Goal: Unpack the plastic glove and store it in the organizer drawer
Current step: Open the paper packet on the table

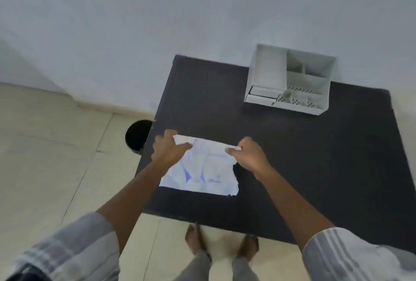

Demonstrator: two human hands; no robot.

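A flat white plastic glove packet (203, 172) with blue print lies on the dark table (304, 157), near its front left. My left hand (167, 150) pinches the packet's far left corner. My right hand (248, 154) pinches its far right corner. The far edge looks lifted slightly off the table between the two hands. A white desk organizer (289, 79) with several compartments stands at the table's back right against the wall. Its small drawer (262, 95) is at the lower left front and appears pushed in.
A white wall runs behind the table. Beige floor tiles lie to the left and in front. A round black object (137, 135) sits on the floor beside the table's left edge. The person's bare feet (221, 244) stand at the front edge.
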